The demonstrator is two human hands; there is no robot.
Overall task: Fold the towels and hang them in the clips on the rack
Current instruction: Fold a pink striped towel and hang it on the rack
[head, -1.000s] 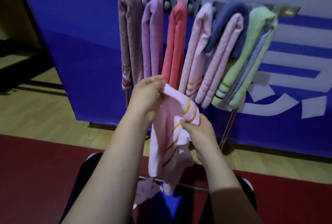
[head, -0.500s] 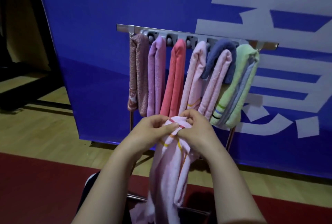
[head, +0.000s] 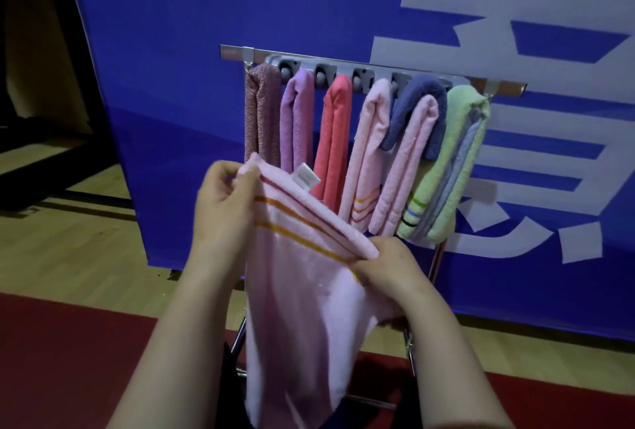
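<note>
A pale pink towel point(head: 299, 291) with orange and red stripes hangs in front of me, its top edge stretched between both hands. My left hand point(head: 223, 208) pinches the upper left corner. My right hand point(head: 385, 265) pinches the lower right end of that edge. A white label sticks up from the edge. Behind it stands the metal rack point(head: 371, 66) with grey clips, holding several folded towels: brownish point(head: 261, 109), purple point(head: 297, 119), coral red point(head: 333, 133), pink point(head: 369, 146), blue over pink point(head: 417, 109) and green point(head: 450, 167).
A blue banner point(head: 206, 33) with large white characters stands right behind the rack. The rack's chrome legs point(head: 434, 263) run down to a wooden floor point(head: 68, 239). A dark red mat point(head: 68, 360) covers the floor near my feet.
My hands were together on a bunched fold of the pink towel; now they have pulled apart, spreading its striped edge out. The camera view has tilted up and the rack sits lower in frame.
</note>
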